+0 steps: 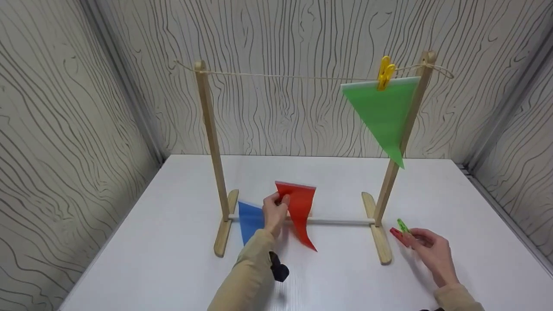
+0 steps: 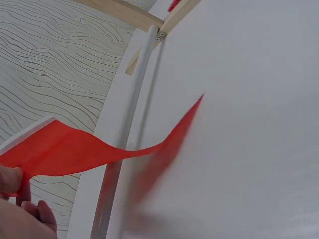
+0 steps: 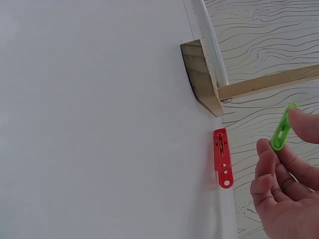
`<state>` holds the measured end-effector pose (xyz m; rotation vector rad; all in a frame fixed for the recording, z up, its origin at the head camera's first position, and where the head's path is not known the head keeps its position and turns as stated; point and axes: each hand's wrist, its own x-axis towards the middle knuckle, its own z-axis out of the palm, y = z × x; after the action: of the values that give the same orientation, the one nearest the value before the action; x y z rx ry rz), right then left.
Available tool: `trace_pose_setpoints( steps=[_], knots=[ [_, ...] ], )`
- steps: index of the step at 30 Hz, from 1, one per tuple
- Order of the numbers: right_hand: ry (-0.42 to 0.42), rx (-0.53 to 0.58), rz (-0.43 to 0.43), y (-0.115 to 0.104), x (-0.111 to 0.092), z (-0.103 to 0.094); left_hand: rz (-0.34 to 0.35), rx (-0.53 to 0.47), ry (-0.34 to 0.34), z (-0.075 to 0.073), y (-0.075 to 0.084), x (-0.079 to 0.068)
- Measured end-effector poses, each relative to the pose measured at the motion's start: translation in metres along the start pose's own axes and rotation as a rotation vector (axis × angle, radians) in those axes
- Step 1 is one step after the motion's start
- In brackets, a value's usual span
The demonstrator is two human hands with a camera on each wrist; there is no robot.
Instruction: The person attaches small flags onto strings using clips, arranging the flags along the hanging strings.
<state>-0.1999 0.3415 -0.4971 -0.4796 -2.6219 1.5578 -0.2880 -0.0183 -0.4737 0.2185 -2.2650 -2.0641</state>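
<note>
My left hand (image 1: 274,211) pinches a red triangular pennant (image 1: 299,203) near its white-edged top; its tip trails down and forward. In the left wrist view the red cloth bends in a curve toward its point. A blue pennant (image 1: 249,220) shows just left of that hand, partly hidden by it. My right hand (image 1: 433,252) holds a green clothespin (image 3: 282,130) between thumb and fingers, right of the stand. Close by, a red clothespin (image 3: 223,158) lies on the table. A green pennant (image 1: 384,112) hangs at the line's right end under a yellow clothespin (image 1: 385,73).
A string (image 1: 268,76) spans two wooden posts (image 1: 211,134) that stand on wooden feet (image 1: 376,229). A white bar (image 1: 341,220) joins the feet low down. The stand is on a white table (image 1: 164,259), with wood-patterned panels (image 1: 276,116) behind and at both sides.
</note>
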Motion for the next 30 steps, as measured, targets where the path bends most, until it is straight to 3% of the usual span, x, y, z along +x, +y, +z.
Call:
trace_pose_setpoints(
  steps=[10,15,24,30],
  knots=[
    [0.031,0.202,-0.002,-0.007,-0.003,0.008,0.007,-0.065,0.017,0.0,0.009,-0.003],
    [0.028,0.301,-0.036,-0.01,-0.005,0.01,0.04,-0.099,0.03,-0.001,0.015,-0.005],
    [-0.003,0.364,-0.119,-0.022,-0.009,0.017,0.095,-0.124,0.072,-0.002,0.024,-0.006],
    [-0.036,0.511,-0.153,-0.028,-0.011,0.021,0.123,-0.121,0.077,-0.004,0.03,-0.008]
  ],
)
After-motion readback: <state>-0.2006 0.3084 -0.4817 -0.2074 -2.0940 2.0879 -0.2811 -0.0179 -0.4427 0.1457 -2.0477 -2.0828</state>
